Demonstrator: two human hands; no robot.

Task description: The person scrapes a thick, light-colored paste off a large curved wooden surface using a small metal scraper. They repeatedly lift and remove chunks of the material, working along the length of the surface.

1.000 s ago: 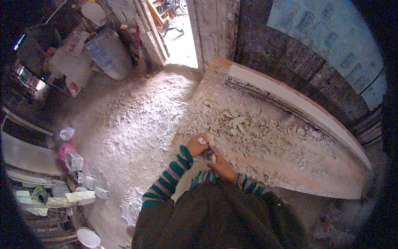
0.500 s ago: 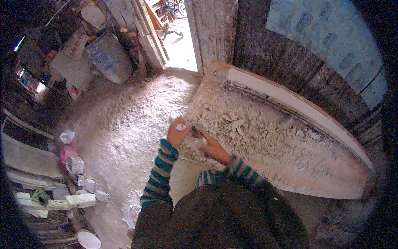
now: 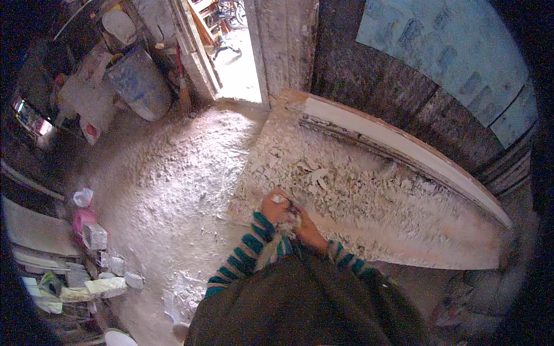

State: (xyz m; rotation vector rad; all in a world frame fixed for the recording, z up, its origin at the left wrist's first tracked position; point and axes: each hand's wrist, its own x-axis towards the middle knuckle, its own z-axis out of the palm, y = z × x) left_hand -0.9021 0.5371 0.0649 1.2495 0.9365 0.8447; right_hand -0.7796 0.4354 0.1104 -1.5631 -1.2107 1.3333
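- Seen from the head, two bare hands meet just in front of the person's dark-clothed body, at the near left part of a low, dusty board (image 3: 461,247).
- The left hand (image 3: 274,210) is curled closed around a small white lump (image 3: 279,199), which shows at the top of the fist.
- The right hand (image 3: 311,233) reaches in from the other side, its fingers close against the left; whether it grips anything I cannot tell, as the space between the hands is blurred.
- Both forearms wear teal-and-grey striped sleeves (image 3: 248,252).
- Pale, broken flakes (image 3: 318,176) lie thickly over the board beyond the hands.
- A long white strip (image 3: 398,140) runs along the board's far side.
- To the left spreads a powdery floor (image 3: 156,216), with a pink bag (image 3: 84,219) near its edge.
- Farther off, a blue-grey barrel (image 3: 141,85) stands left of a bright doorway (image 3: 241,72).
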